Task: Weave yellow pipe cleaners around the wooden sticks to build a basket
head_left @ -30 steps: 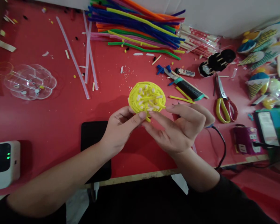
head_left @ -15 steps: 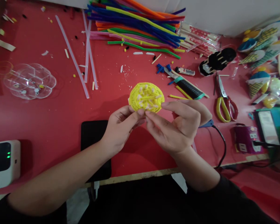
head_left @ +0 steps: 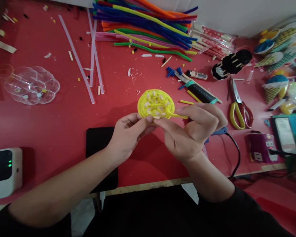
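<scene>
A round yellow piece (head_left: pixel 156 105), wound from pipe cleaner around several pale wooden pegs, is held above the red table. My left hand (head_left: pixel 128 135) pinches its lower left edge between thumb and fingers. One yellow pipe cleaner end (head_left: pixel 180 116) sticks out from the right side of the piece and runs into the fingers of my right hand (head_left: pixel 193 133). A fingertip of that hand presses a short peg at the lower rim. What lies beneath the piece is hidden.
Coloured pipe cleaners (head_left: pixel 148 26) are heaped at the back. To the right lie a cutter knife (head_left: pixel 199 92), scissors (head_left: pixel 239 112) and a purple power block (head_left: pixel 262 148). A clear flower-shaped box (head_left: pixel 32 85) and glue sticks (head_left: pixel 76 59) are on the left; a black phone (head_left: pixel 98 141) lies near the front edge.
The loose yellow pipe cleaner end now shows at the right of the piece, leading to my right hand. My right hand has shifted slightly right, and a peg shows at the lower rim.
</scene>
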`<action>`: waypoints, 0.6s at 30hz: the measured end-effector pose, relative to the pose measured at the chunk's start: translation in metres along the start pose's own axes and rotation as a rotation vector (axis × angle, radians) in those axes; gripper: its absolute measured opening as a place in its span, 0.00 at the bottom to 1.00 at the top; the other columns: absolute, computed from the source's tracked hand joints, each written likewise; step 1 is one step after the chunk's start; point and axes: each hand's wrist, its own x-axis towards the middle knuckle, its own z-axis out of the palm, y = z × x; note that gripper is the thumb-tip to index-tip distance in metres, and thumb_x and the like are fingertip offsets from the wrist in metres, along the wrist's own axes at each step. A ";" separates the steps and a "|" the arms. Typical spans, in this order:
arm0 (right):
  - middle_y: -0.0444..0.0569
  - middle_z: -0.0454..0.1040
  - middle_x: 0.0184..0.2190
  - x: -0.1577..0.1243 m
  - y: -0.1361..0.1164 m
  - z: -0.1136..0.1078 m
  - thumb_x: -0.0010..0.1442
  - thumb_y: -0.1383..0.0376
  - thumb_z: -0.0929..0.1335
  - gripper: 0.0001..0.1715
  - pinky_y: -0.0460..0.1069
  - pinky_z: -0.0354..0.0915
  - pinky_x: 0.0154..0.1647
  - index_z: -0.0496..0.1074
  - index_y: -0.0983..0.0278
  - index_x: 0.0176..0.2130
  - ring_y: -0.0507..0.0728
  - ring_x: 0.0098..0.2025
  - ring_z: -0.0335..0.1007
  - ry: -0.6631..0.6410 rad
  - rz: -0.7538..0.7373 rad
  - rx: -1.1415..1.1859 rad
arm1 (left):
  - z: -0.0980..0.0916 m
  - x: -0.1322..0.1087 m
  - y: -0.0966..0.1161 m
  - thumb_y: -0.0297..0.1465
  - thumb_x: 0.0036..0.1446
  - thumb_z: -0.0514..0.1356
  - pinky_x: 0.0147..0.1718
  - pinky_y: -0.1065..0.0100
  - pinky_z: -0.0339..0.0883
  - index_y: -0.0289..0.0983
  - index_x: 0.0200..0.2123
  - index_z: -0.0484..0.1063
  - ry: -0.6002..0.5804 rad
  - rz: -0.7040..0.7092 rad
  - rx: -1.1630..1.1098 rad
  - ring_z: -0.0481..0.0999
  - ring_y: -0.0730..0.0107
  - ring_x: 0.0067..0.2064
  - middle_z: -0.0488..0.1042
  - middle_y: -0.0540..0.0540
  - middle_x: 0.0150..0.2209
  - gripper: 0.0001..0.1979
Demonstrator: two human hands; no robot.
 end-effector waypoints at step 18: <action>0.48 0.63 0.38 0.003 0.001 -0.007 0.63 0.67 0.74 0.14 0.59 0.68 0.46 0.81 0.44 0.38 0.60 0.44 0.63 -0.010 0.005 0.069 | -0.001 -0.002 -0.003 0.40 0.45 0.79 0.37 0.66 0.82 0.40 0.28 0.84 -0.034 0.136 0.070 0.82 0.71 0.30 0.81 0.51 0.26 0.13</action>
